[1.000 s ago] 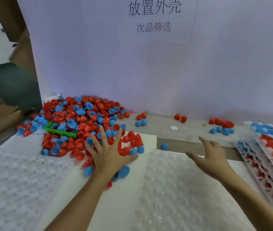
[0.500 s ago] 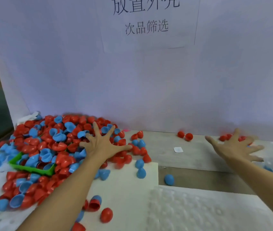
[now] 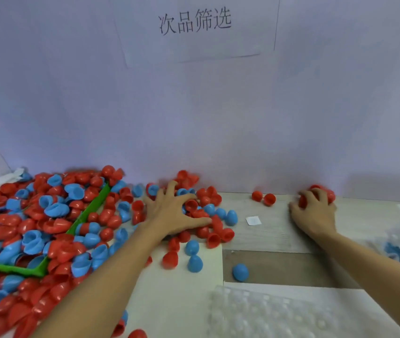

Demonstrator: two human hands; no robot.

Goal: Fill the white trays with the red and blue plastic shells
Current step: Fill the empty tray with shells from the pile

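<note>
Looking through the head camera, I take the green frame [image 3: 89, 211] as my landmark: it lies half buried in the big pile of red and blue shells [image 3: 47, 223] on the counter [image 3: 274, 230]. Just right of the frame, my left hand [image 3: 172, 213] lies flat on the pile's edge with fingers spread and straight, gripping nothing. Far right of the frame, near the back wall [image 3: 218, 123], my right hand [image 3: 314, 211] curls its fingers over a small cluster of red shells [image 3: 329, 195]. Between the hands sit two loose red shells [image 3: 263, 198] and a small paper scrap [image 3: 253, 220]. Right of the frame and nearer me, a white tray [image 3: 279, 315] lies with its dimples unfilled, a single blue shell [image 3: 240, 272] just beyond it
</note>
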